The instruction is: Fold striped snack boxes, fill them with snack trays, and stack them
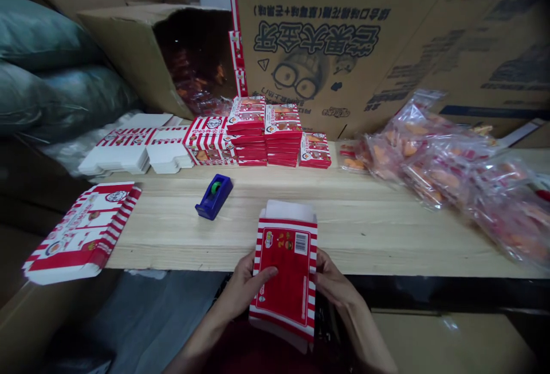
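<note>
A red-and-white striped paper box (pixel 283 274) is held upright at the table's front edge, its barcode side facing me. The white flap at its top end stands up, and a flap hangs loose at the bottom. My left hand (pixel 251 285) grips its left side, thumb across the red panel and fingers behind. On the right edge, my right hand (pixel 333 282) closes with thumb and fingers, partly hidden by the box. Beyond the box, to the left, a blue tape dispenser (pixel 213 196) with a green core lies on the table.
Flat striped boxes (pixel 83 228) lie at the left edge, with more white-edged stacks (pixel 116 156) behind. Finished-looking boxes (pixel 281 133) are piled mid-table. Clear bags with orange contents (pixel 442 173) heap at right. Large cartons (pixel 309 36) stand behind the wooden table (pixel 352 219).
</note>
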`<action>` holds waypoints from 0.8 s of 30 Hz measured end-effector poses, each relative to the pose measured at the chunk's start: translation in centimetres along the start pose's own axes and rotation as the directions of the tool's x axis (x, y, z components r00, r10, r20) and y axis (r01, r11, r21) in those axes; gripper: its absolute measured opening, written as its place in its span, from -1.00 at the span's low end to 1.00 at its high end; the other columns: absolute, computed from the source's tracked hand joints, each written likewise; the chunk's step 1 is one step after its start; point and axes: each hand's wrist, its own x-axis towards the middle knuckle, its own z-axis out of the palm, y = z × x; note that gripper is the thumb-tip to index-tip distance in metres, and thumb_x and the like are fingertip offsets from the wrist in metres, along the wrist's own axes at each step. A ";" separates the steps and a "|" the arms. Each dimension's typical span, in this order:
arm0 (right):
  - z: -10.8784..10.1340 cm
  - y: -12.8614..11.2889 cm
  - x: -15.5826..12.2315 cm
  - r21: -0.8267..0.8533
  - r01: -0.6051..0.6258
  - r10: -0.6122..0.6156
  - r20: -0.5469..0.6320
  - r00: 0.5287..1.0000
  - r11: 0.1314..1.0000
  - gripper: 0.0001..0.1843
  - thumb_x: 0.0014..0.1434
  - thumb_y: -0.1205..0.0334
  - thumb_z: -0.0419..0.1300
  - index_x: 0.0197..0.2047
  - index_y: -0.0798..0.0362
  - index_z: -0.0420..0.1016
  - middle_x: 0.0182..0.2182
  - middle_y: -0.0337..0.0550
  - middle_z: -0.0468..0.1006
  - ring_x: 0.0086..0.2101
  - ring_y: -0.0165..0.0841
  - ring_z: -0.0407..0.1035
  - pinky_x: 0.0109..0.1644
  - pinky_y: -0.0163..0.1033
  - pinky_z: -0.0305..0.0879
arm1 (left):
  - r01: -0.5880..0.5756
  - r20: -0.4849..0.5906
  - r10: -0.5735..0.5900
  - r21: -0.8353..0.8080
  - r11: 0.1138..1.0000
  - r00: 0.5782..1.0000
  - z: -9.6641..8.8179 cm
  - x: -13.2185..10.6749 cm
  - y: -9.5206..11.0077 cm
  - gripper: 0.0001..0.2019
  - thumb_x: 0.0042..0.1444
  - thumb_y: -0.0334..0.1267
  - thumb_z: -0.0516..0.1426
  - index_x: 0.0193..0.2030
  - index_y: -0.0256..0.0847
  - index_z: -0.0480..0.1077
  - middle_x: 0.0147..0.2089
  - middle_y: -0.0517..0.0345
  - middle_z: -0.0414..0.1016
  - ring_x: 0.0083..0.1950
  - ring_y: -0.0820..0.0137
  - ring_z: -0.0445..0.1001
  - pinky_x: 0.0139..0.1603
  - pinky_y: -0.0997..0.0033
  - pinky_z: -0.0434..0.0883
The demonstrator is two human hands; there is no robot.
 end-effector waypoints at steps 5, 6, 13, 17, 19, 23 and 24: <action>0.1 2.0 0.5 -0.043 -0.031 0.017 -0.288 0.957 0.999 -0.45 -0.12 0.06 0.62 -0.05 -0.03 0.64 -0.11 -0.02 0.76 -0.12 -0.04 0.66 0.10 0.12 0.51 | -0.110 -0.003 0.110 0.008 0.994 0.994 0.3 0.6 -0.4 -0.59 0.28 -0.14 0.26 0.22 -0.14 0.41 0.19 -0.06 0.58 0.18 0.13 0.56 0.24 0.13 0.45; 0.1 2.5 0.5 -0.048 -0.028 0.010 -0.340 0.940 0.998 -0.48 -0.11 0.06 0.61 -0.08 -0.02 0.64 -0.13 -0.03 0.76 -0.14 -0.04 0.67 0.08 0.12 0.53 | -0.141 -0.024 0.141 0.013 0.990 0.990 0.4 0.9 -0.5 -0.56 0.27 -0.13 0.26 0.26 -0.12 0.38 0.19 -0.06 0.57 0.17 0.15 0.57 0.25 0.15 0.45; 0.8 4.6 0.1 -0.167 0.004 -0.080 -0.450 0.889 0.986 -0.37 -0.24 0.05 0.65 -0.09 0.01 0.61 -0.19 -0.02 0.77 -0.15 0.02 0.66 0.03 0.16 0.57 | -0.327 -0.240 0.339 0.091 0.941 0.910 0.3 2.8 0.5 -0.46 0.29 -0.14 0.25 0.35 -0.09 0.25 0.10 -0.04 0.61 0.06 0.26 0.62 0.10 0.30 0.51; 0.9 5.6 0.6 -0.284 0.032 -0.172 -0.482 0.859 0.958 -0.34 -0.27 0.03 0.66 -0.11 0.04 0.60 -0.20 -0.01 0.76 -0.14 0.05 0.65 0.03 0.20 0.57 | -0.283 -0.192 0.306 0.137 0.949 0.932 0.3 3.2 0.8 -0.62 0.29 -0.09 0.24 0.18 -0.17 0.47 0.07 -0.05 0.64 0.07 0.22 0.62 0.12 0.28 0.51; 1.1 6.3 0.7 -0.284 0.026 -0.171 -0.499 0.850 0.958 -0.33 -0.25 0.02 0.65 -0.08 0.04 0.59 -0.17 0.01 0.76 -0.11 0.06 0.64 0.07 0.24 0.54 | -0.240 -0.217 0.279 0.192 0.952 0.935 0.2 3.2 0.6 -0.66 0.27 -0.06 0.24 0.09 -0.19 0.52 -0.02 -0.02 0.67 -0.04 0.23 0.64 -0.01 0.33 0.54; 1.6 6.3 -0.4 -0.216 -0.002 -0.085 -0.394 0.915 0.976 -0.27 -0.08 0.01 0.59 0.14 -0.03 0.52 0.02 0.01 0.70 0.04 0.03 0.58 0.21 0.26 0.44 | -0.200 -0.319 0.291 0.290 0.936 0.902 -0.4 3.1 -0.2 -0.65 0.27 -0.01 0.23 0.02 -0.21 0.57 -0.04 -0.02 0.68 -0.03 0.20 0.63 -0.02 0.30 0.53; 1.6 5.8 -0.7 -0.188 0.005 -0.073 -0.356 0.931 0.982 -0.24 -0.02 0.01 0.56 0.22 -0.09 0.48 0.12 -0.01 0.65 0.12 0.00 0.53 0.26 0.22 0.40 | -0.196 -0.357 0.301 0.301 0.933 0.884 -0.6 3.1 -0.4 -0.65 0.27 -0.01 0.23 0.03 -0.21 0.58 0.00 -0.03 0.68 0.01 0.18 0.62 0.04 0.28 0.52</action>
